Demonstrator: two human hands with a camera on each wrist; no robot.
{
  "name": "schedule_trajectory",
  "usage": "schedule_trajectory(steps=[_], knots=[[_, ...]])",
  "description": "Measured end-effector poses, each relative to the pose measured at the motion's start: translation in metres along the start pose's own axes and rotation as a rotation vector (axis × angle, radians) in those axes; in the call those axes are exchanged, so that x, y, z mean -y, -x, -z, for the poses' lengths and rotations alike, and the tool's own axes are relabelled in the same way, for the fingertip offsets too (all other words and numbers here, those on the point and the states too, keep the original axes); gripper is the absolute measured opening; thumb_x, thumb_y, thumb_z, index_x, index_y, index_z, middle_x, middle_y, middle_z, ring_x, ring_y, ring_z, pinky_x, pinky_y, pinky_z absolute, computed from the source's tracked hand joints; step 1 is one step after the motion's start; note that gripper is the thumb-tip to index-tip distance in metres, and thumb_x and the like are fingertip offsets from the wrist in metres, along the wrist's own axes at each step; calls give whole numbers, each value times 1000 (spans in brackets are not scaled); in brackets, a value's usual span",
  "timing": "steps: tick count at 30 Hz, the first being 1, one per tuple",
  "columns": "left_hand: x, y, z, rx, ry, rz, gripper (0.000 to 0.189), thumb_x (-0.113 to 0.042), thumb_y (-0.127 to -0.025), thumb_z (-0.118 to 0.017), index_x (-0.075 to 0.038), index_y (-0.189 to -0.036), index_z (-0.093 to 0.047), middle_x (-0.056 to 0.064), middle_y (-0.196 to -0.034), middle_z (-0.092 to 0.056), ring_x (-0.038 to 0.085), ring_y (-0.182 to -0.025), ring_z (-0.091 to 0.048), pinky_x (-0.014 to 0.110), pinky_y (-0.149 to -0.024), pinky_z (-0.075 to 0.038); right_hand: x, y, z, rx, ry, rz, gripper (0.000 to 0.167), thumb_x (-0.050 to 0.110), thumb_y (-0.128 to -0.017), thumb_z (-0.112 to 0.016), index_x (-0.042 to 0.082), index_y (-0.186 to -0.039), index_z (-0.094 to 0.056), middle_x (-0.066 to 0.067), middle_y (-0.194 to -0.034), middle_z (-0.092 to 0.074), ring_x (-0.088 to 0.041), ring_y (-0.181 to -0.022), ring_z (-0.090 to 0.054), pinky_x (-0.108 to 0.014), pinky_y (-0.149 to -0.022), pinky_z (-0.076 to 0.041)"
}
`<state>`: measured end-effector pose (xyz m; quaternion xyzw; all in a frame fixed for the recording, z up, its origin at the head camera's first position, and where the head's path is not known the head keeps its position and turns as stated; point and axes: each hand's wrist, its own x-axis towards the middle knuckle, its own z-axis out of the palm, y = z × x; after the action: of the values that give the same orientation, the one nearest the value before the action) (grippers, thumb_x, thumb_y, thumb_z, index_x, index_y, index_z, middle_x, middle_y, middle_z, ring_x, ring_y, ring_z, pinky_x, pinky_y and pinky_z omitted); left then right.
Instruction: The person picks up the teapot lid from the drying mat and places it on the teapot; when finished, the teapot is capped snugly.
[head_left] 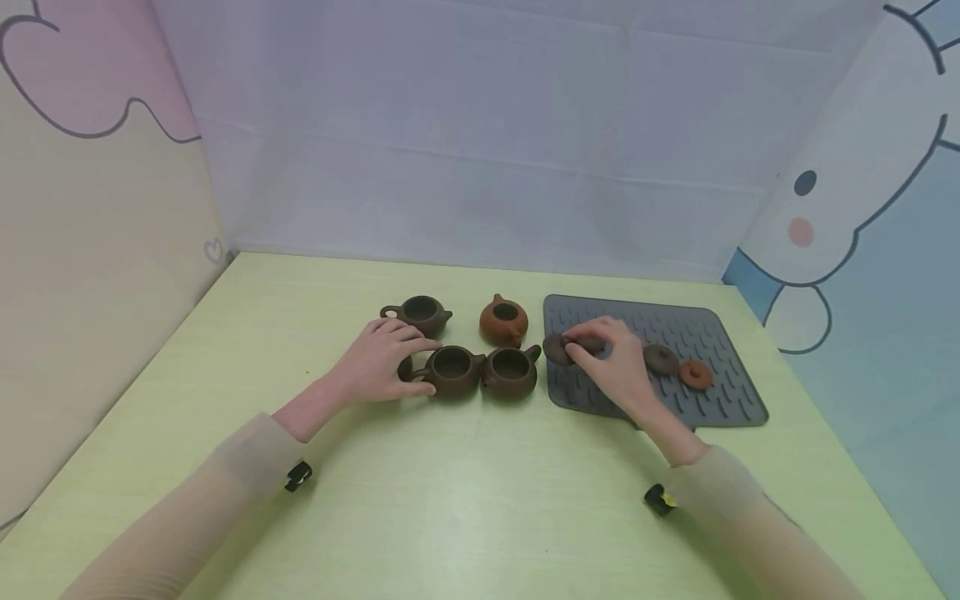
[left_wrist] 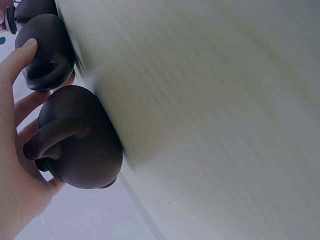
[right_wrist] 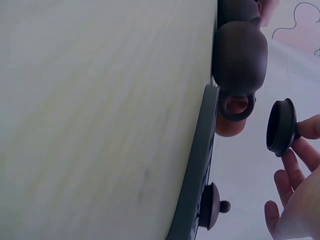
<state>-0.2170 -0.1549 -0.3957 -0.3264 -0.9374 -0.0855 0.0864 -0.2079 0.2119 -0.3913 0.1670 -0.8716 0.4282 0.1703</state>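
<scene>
In the head view, my left hand [head_left: 386, 362] is at the handle side of a dark brown teapot [head_left: 452, 385], thumb and forefinger on either side of it. The left wrist view shows the thumb on this lidless teapot [left_wrist: 47, 37] and another dark teapot [left_wrist: 87, 145] beside the palm, mostly hidden by the hand from above. My right hand [head_left: 618, 367] pinches a dark teapot lid [head_left: 556, 350] by its knob. In the right wrist view, the lid [right_wrist: 282, 127] is tilted, its hollow underside toward the teapots. Right of the left hand's teapot stands another lidless dark teapot [head_left: 510, 385].
A lidless dark teapot [head_left: 422, 317] and a reddish-orange teapot [head_left: 501, 329] stand behind. On the grey ridged mat [head_left: 720, 408] at the right lie a dark lid [head_left: 662, 360] and an orange lid [head_left: 696, 375]; another dark lid [head_left: 592, 344] is partly hidden by the right hand.
</scene>
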Motion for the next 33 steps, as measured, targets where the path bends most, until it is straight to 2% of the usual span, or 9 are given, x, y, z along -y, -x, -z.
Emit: schedule_trajectory(steps=[3,8,14,18,21,25,28,33], knots=[[0,0,0,-1,1,0,67,-65,-78,-71,-24,-131,-64,1,-126,-66,32,-125,-55,58,-109,-38,5,-3,-8,-6,-8,8,12,17,-88,-75,17,-100,-77,-4,-102,-70,-19,-102,-54,-44,-91,-42],[0,1,-1,-1,-2,1,67,-65,-78,-71,-24,-131,-64,1,-126,-67,32,-124,-55,58,-109,-38,14,-7,-23,-6,-40,16,12,18,-88,-74,18,-100,-77,-3,-101,-70,-18,-105,-55,-49,-91,-47],[0,2,-4,-6,-3,1,67,-65,-78,-71,-24,-131,-64,2,-126,-67,32,-124,-55,58,-110,-37,26,-13,-42,7,-94,42,12,15,-88,-74,16,-100,-77,-5,-100,-71,-20,-104,-55,-45,-97,-40],[0,2,-4,-17,-5,-4,67,-65,-77,-71,-24,-130,-65,1,-125,-67,31,-123,-56,57,-109,-38,34,-16,-54,19,-126,61,12,15,-88,-74,16,-100,-77,-5,-100,-72,-19,-104,-55,-44,-98,-40],[0,2,-4,-28,-9,-10,67,-64,-77,-72,-24,-130,-65,2,-124,-67,31,-122,-56,58,-109,-38,39,-18,-63,31,-137,85,12,15,-88,-73,17,-99,-76,-4,-99,-71,-22,-99,-55,-48,-95,-42],[-1,2,-4,-28,-5,-7,67,-64,-77,-72,-24,-130,-65,1,-124,-67,30,-123,-56,58,-109,-37,45,-20,-74,50,-137,128,11,16,-88,-73,17,-99,-76,-3,-96,-70,-27,-91,-55,-52,-84,-45],[-1,2,-5,-26,2,-2,66,-64,-77,-72,-25,-130,-65,1,-124,-67,30,-123,-56,57,-110,-37,50,-20,-80,64,-133,156,11,17,-88,-74,17,-99,-77,-3,-97,-69,-24,-92,-55,-46,-79,-46],[0,2,-7,-22,-1,1,66,-65,-78,-71,-25,-130,-65,1,-124,-67,30,-123,-56,57,-111,-36,55,-21,-89,106,-119,169,13,19,-89,-73,17,-101,-76,-2,-99,-69,-18,-95,-57,-39,-83,-51]])
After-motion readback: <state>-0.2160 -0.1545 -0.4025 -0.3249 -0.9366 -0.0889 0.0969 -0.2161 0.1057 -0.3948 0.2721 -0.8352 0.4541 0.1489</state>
